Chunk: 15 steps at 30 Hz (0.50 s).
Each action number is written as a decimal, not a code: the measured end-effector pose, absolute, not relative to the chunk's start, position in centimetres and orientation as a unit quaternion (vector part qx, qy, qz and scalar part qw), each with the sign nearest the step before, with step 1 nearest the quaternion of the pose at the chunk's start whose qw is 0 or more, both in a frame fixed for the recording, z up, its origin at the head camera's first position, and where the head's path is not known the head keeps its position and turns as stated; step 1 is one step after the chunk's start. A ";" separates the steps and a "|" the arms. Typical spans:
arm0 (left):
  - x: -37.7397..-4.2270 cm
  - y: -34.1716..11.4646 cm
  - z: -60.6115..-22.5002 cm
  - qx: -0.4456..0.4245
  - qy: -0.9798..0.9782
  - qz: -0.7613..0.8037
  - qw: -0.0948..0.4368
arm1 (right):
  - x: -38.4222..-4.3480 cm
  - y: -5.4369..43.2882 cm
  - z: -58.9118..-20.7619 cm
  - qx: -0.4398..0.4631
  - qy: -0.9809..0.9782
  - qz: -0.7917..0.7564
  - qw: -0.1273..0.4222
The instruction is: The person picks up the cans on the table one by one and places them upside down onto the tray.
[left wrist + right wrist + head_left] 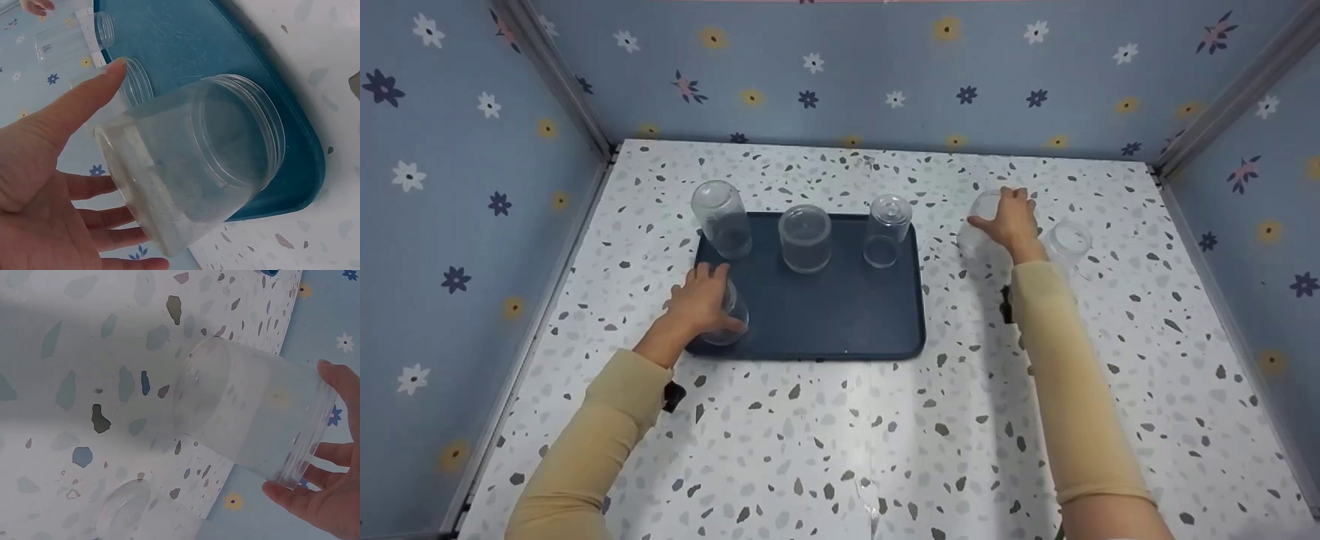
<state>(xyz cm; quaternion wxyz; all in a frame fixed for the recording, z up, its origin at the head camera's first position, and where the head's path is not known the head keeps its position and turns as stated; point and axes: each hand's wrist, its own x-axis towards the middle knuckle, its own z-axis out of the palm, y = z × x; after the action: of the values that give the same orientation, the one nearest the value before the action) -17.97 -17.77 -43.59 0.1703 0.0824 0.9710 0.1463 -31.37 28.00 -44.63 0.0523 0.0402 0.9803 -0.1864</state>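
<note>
My left hand [701, 304] is spread over a clear jar [191, 157] that stands mouth down at the tray's near left corner. In the left wrist view its thumb stands off the jar's wall, with the other fingers straight behind the base. On the right, my right hand [1014, 221] grips a clear jar [242, 410] round its threaded mouth, thumb on one side and fingers on the other. This jar is upright, its base toward the speckled table. Several jars, among them a wide one [805, 240], stand mouth down along the far side of the dark blue tray [825, 322].
Another clear jar [1069, 244] stands on the speckled table [810, 450] just right of my right hand. A tall jar [722, 221] is at the tray's far left, a slim jar [886, 232] at its far right. Flowered panels [855, 75] border the table.
</note>
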 end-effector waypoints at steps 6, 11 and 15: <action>-17.4 -16.9 -43.3 0.100 0.980 0.113 0.128 | -31.0 28.1 -44.6 0.038 0.982 -0.181 0.050; -17.0 -15.9 -42.8 0.122 0.983 0.106 0.085 | -30.5 27.5 -44.2 0.036 0.983 -0.175 0.028; -16.5 -15.0 -42.6 0.139 0.980 0.136 0.046 | -29.9 27.0 -43.9 0.030 0.984 -0.176 0.008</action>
<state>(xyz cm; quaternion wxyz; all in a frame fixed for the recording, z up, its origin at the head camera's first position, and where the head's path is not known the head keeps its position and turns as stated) -16.46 -14.99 -42.64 0.0464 0.1395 0.9797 0.1361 -29.85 26.98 -43.90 0.0080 0.0303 0.9839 -0.1757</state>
